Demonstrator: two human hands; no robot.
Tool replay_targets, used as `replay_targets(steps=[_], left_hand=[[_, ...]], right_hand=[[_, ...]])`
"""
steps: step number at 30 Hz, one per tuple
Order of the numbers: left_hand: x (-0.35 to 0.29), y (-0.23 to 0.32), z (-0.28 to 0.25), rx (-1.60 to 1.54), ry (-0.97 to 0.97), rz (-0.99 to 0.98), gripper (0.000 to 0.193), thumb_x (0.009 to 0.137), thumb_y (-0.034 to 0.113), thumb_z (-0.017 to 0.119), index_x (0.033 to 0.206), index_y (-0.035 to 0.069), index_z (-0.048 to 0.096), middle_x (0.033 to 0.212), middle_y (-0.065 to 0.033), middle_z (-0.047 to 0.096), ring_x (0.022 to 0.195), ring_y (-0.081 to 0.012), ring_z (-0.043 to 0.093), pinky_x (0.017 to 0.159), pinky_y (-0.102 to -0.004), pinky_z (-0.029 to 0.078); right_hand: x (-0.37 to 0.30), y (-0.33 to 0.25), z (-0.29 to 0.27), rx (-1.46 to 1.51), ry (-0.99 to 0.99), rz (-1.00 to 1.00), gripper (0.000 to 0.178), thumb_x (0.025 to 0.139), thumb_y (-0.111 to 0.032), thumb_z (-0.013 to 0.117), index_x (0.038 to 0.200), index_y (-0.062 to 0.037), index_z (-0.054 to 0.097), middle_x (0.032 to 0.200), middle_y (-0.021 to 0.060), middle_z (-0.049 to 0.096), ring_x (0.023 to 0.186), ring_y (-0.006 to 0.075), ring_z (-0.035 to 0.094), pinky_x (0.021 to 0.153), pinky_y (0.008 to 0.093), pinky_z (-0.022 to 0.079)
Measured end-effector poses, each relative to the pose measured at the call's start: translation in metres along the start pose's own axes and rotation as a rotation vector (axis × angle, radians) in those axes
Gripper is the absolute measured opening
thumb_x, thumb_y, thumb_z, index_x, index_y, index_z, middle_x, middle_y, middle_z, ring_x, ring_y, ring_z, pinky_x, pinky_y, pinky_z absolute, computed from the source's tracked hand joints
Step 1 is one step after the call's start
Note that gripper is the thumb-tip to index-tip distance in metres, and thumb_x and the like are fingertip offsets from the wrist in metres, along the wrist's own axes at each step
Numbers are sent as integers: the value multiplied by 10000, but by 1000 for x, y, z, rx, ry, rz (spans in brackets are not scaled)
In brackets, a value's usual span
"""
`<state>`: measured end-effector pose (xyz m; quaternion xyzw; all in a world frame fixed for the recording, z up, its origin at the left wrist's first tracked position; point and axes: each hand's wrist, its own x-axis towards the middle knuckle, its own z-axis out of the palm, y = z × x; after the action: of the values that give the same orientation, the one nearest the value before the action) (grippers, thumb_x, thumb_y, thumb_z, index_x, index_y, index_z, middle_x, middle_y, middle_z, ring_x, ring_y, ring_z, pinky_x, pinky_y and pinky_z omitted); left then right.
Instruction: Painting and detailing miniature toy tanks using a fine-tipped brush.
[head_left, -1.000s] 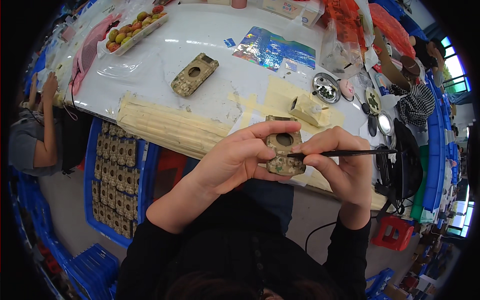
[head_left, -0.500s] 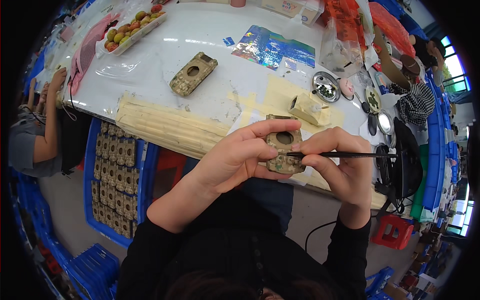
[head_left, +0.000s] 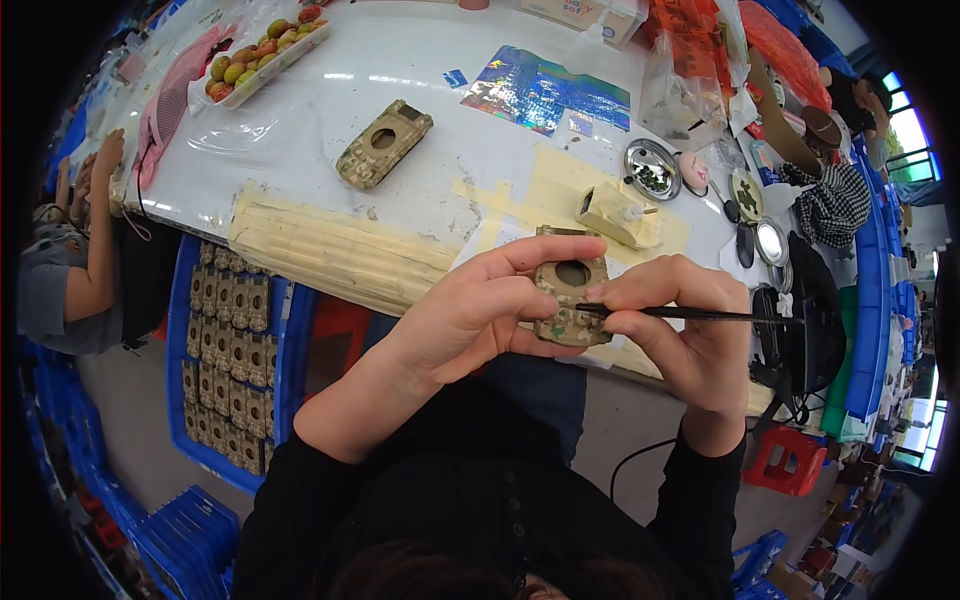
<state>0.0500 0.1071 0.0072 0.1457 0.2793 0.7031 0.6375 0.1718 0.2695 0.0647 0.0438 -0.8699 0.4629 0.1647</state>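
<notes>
A camouflage-patterned model tank hull with a round hole in its top is held near the table's front edge. My left hand is closed around it, thumb on the near side and fingers along its far end and underside. In my right hand is a pair of black tweezers, pinched between thumb and fingers. Their tips touch the hull's upper face, below the hole. Whether anything is between the tips is too small to tell. A second camouflage hull lies on the table farther left.
Right of my hands are a yellowish block with a small stick, a round metal dish of dark pieces and an open compact-like tin. A fruit tray stands far left. A blue crate of hulls is below left. A co-worker's hand rests leftward.
My hands stay nearly in place on the hull. The tweezers' back end has dipped slightly. The whole view has shifted a little.
</notes>
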Motion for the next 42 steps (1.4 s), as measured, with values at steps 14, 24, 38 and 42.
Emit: replay_targets(steps=[14,24,38,42], left_hand=[[2,-3,3,29,21,14,608,789,19,484,1380,-31,351,1200,-162,556,1042,-226,618,862,-371,554],[2,-2,5,31,30,16,612,773,7,470,1372,-39,357,1181,-169,565,1013,-230,633,846,-373,566],[3,-2,3,-16,8,7,599,793,47,473,1374,-38,353,1193,-174,567,1011,-229,634,848,-377,562],[3,-2,3,-14,5,12,598,797,49,478,1375,-37,352,1195,-171,567,1018,-226,631,852,-376,560]], right_hand=[[-1,-6,0,-19,-6,17,112,752,-41,731,821,-6,651,746,80,653,652,194,651,588,264,498],[-1,-6,0,-68,-2,-15,140,737,-65,748,813,-14,643,739,76,652,646,210,648,585,269,493],[0,-6,0,-57,6,-12,141,732,-62,747,813,-10,644,748,84,655,645,217,646,585,275,492],[-1,-7,0,-70,9,-23,139,732,-57,745,811,-7,642,745,87,654,642,213,644,583,272,491]])
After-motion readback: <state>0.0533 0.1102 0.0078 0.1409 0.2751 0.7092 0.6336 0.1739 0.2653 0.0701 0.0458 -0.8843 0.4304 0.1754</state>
